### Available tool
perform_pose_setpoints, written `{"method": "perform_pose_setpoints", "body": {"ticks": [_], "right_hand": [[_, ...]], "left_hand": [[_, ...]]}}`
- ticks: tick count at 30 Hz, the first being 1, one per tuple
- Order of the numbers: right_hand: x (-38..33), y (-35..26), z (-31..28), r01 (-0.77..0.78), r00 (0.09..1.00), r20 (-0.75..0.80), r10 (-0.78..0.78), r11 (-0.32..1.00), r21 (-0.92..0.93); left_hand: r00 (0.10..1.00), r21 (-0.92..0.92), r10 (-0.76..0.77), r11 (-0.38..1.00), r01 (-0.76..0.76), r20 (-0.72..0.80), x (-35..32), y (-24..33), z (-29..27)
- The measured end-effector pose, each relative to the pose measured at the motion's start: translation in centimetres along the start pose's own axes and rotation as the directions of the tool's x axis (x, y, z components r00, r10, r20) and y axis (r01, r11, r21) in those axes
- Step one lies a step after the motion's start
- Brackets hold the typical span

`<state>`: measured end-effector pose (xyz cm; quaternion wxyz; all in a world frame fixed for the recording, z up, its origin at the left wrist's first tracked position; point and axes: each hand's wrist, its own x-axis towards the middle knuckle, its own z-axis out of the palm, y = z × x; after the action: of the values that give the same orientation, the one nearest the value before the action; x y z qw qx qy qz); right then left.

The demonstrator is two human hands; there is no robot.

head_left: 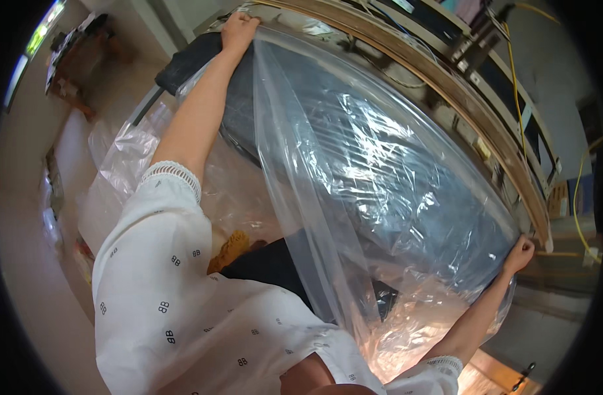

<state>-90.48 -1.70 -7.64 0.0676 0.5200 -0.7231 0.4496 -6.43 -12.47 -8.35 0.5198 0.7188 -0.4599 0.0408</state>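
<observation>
My arms are spread wide over a large clear plastic sheet [374, 158], wrinkled and shiny with reflections. At the upper left, my left hand [239, 31] is closed on one end of the sheet's far edge. My right hand [520, 253] is closed in a fist at the other end of that edge, on the right. Beneath the plastic lies a dark, flat layer that looks like fabric; an uncovered dark bundle [189, 62] shows beside my left forearm. A loose fold of plastic hangs toward my body and hides part of what is below.
A long wooden rail [446, 92] with a machine-like frame runs along the far side, just beyond the sheet. Yellow cords [514, 85] hang at the right. More crumpled plastic [127, 158] spreads at the left near the floor. A cluttered table [81, 59] stands at the far left.
</observation>
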Motion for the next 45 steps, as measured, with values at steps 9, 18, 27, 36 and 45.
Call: {"method": "perform_pose_setpoints", "body": {"ticks": [9, 18, 27, 36, 45], "right_hand": [[0.2, 3.6, -1.8, -0.002, 0.997, -0.081, -0.007, 0.993, -0.114], [0.3, 1.6, -1.5, 0.001, 0.999, -0.049, -0.003, 0.999, -0.044], [-7.5, -5.2, -9.5, 0.284, 0.959, 0.147, -0.243, 0.827, -0.486], [-16.3, -8.7, -8.0, 0.397, 0.899, 0.367, -0.241, 0.802, -0.445], [-17.1, -8.8, -10.0, 0.352, 0.873, 0.445, -0.201, 0.891, -0.288]], "left_hand": [[0.956, 0.038, -0.149, 0.986, 0.164, -0.254, -0.6, 0.9, 2.1], [0.954, 0.046, -0.237, 0.967, 0.250, -0.186, -0.8, 1.6, -0.9], [0.995, -0.205, 0.030, 0.979, -0.010, 0.093, -0.5, -0.2, -7.8], [0.946, 0.808, 0.184, 0.493, -0.323, 0.266, 12.3, -19.3, -15.8], [0.440, -0.427, 0.663, 0.738, -0.522, 0.606, -21.5, 18.7, -5.5]]}}
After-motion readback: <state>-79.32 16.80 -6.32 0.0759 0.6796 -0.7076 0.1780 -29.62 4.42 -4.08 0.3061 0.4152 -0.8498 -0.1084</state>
